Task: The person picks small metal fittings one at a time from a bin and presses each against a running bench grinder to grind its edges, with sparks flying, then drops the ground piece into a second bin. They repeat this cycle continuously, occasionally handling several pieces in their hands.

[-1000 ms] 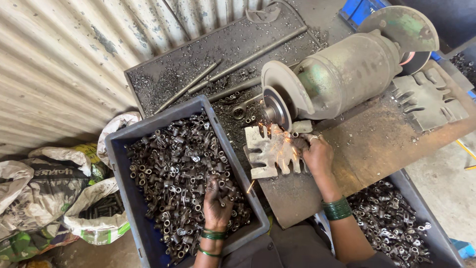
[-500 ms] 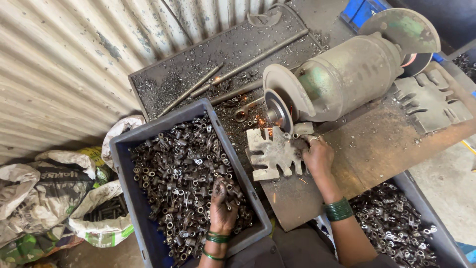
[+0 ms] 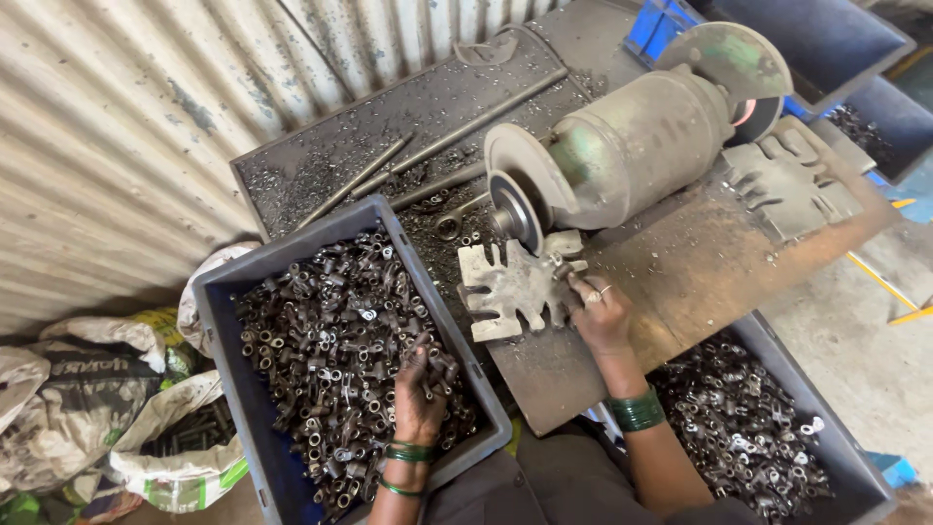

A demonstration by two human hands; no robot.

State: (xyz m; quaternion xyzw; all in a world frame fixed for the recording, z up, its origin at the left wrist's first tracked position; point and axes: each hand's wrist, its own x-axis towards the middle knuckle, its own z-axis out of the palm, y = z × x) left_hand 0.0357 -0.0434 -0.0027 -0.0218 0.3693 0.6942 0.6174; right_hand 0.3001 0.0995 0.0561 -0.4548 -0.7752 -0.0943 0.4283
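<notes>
My right hand [image 3: 598, 309] pinches a small metal part [image 3: 562, 270] over a notched metal rest plate [image 3: 510, 285], just in front of the grinding wheel [image 3: 513, 209] of a green bench grinder [image 3: 637, 146]. My left hand [image 3: 420, 389] reaches down into a dark blue crate [image 3: 225, 292] filled with several small metal fittings [image 3: 326, 340], its fingers closed among them. Green bangles circle both wrists.
A second crate of small metal parts [image 3: 753, 433] sits at the lower right. A dirty metal tray [image 3: 389, 126] with long rods lies behind the grinder. Corrugated sheet wall [image 3: 117, 117] on the left, white sacks [image 3: 87, 418] below it. Rusty bench top [image 3: 700, 262].
My left hand has slid slightly right and nearer within the crate of fittings. My right hand stays at the rest plate with the part; the sparks seen earlier at the wheel are gone.
</notes>
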